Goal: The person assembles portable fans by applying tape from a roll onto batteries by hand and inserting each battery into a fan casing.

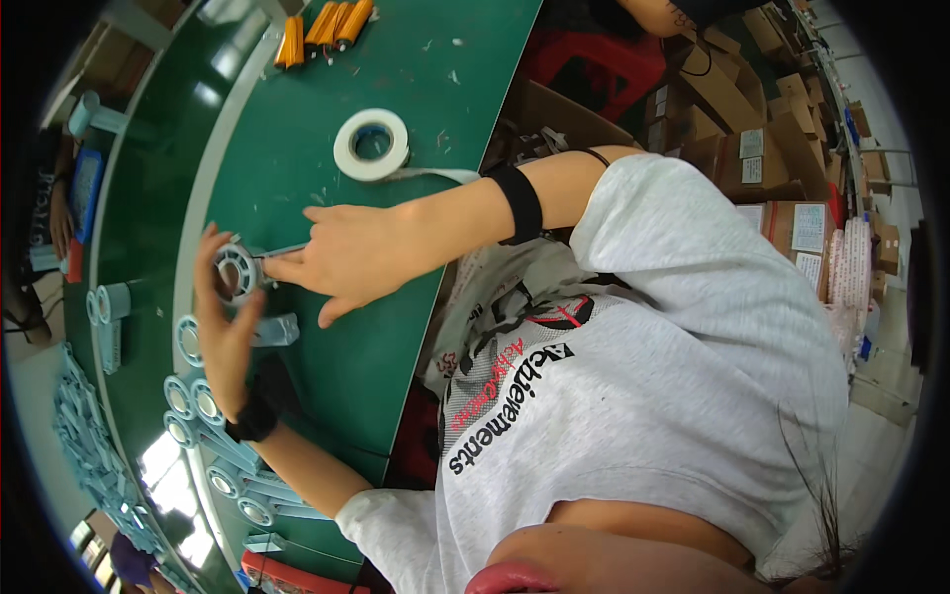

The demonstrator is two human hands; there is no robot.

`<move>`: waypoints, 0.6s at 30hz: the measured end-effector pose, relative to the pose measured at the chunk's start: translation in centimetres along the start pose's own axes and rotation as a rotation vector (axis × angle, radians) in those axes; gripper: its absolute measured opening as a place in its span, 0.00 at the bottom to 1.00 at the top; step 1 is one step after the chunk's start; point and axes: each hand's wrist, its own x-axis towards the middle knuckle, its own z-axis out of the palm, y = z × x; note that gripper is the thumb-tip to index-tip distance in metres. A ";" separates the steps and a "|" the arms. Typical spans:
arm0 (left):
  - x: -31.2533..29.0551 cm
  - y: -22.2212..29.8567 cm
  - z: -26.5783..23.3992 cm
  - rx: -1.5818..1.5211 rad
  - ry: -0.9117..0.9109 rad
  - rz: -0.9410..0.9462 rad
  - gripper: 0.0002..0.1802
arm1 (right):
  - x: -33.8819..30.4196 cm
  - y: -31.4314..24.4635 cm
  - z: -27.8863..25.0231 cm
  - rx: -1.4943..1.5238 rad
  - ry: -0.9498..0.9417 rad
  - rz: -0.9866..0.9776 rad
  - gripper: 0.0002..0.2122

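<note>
My left hand point(226, 332), with a black watch at its wrist, curls its fingers and thumb around a round, pale fan housing point(237, 271) with spokes. The fingers of my right hand point(356, 252) are stretched out and apart, palm down. Its index fingertip meets the housing's near side, where a thin pale strip point(289, 248) shows; whether the finger presses this strip cannot be seen. Close to my left thumb lies a light blue handle-shaped piece point(277, 331). A roll of white tape point(369, 146) rests beyond my right hand, its loose end reaching toward my forearm.
Orange-wrapped battery cells point(336, 25) lie at the top of the green bench point(287, 109). Several light blue handheld fans point(213, 421) line the bench beside my left forearm. A blue tray point(87, 188) stands across from me, near another person's hand point(61, 220). Cardboard boxes point(792, 233) fill the right side.
</note>
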 end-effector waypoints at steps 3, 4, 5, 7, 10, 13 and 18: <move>0.0 0.1 0.0 0.865 -0.092 -0.016 0.22 | -1.9 4.0 -1.2 0.609 -0.083 -0.097 0.32; 0.6 0.9 -0.3 0.879 -0.084 -0.006 0.22 | -3.1 5.1 -1.5 0.667 0.144 -0.109 0.30; 1.5 2.2 -0.4 0.946 -0.071 -0.017 0.23 | -4.9 6.2 -1.9 0.719 0.372 -0.117 0.28; 3.8 3.8 -0.9 1.077 -0.051 -0.045 0.26 | -8.4 9.0 -2.9 0.826 0.482 0.080 0.25; 11.6 2.8 -5.8 1.098 0.083 -0.032 0.27 | -11.1 13.6 -0.4 0.705 0.755 0.410 0.16; 20.9 -3.6 -10.7 1.153 0.256 0.046 0.27 | -10.3 16.2 4.8 0.437 0.905 0.550 0.11; 26.1 -10.1 -10.9 0.946 0.289 -0.336 0.34 | -8.6 16.9 5.6 0.356 0.918 0.577 0.08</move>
